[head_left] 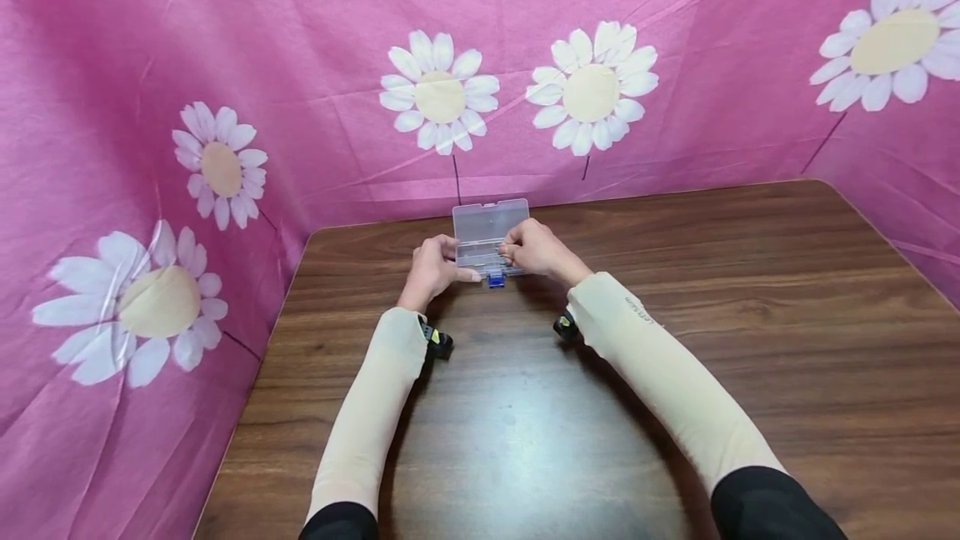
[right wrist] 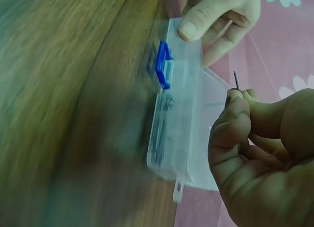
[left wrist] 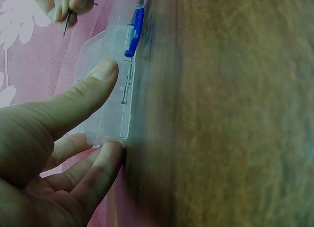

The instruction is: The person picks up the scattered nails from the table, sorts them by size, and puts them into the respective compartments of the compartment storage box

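A small clear plastic box point(head_left: 472, 251) with compartments stands near the table's back edge, its lid point(head_left: 480, 222) raised and leaning back. Its blue latch point(head_left: 496, 279) hangs at the front. My left hand point(head_left: 430, 272) grips the left end of the box, thumb along the front and fingers round the side. Above the right part, my right hand point(head_left: 542, 250) pinches a thin dark nail point(right wrist: 236, 80) between thumb and curled fingers, its point sticking out. Through the clear wall, nails show inside the box: a thin nail point(left wrist: 124, 92) on the left and several metal pieces point(right wrist: 160, 131) on the right.
The box rests on a brown wood-grain table point(head_left: 517, 423). Behind and to the left hangs a pink cloth point(head_left: 322, 107) with large white daisies, close to the table's back edge. A black wrist camera point(head_left: 439, 343) sits on the left forearm, another camera point(head_left: 566, 326) on the right.
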A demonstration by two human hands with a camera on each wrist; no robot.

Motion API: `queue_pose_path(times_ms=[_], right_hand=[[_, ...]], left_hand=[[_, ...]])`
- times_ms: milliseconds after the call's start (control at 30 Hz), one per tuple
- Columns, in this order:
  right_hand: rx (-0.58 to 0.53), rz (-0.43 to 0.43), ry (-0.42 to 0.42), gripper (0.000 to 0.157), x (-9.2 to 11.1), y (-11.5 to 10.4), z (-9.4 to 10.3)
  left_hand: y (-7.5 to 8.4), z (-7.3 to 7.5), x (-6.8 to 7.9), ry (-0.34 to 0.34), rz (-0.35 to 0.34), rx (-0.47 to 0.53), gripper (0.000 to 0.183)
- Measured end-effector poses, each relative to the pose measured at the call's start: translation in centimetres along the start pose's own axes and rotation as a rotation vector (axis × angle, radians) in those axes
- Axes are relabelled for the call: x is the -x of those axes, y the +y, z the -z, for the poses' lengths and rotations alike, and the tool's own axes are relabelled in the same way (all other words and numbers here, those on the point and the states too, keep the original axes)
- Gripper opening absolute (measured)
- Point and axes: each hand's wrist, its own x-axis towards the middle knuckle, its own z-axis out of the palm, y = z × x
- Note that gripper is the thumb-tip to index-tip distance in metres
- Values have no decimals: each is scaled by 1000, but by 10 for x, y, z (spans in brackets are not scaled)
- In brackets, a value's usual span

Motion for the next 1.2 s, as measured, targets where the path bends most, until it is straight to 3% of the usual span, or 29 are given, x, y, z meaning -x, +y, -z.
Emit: queue_pose_path(times_ms=[400,700,1000,1200], right_hand=[[143,-34,-3,28,-21,-17,-19],[139,-101,-11,24,-18,-13,-22],[73,-26,82,16,-10,-3,-7],[68,0,143,23,2,3,15]], left_hand=[[0,-2,-1,1,-37,-10,73],[1,-6,1,-13,-21,-29,73],[1,-8,1,-6,-24,-25,76],[-2,-4,3,-22,-38,32,83]])
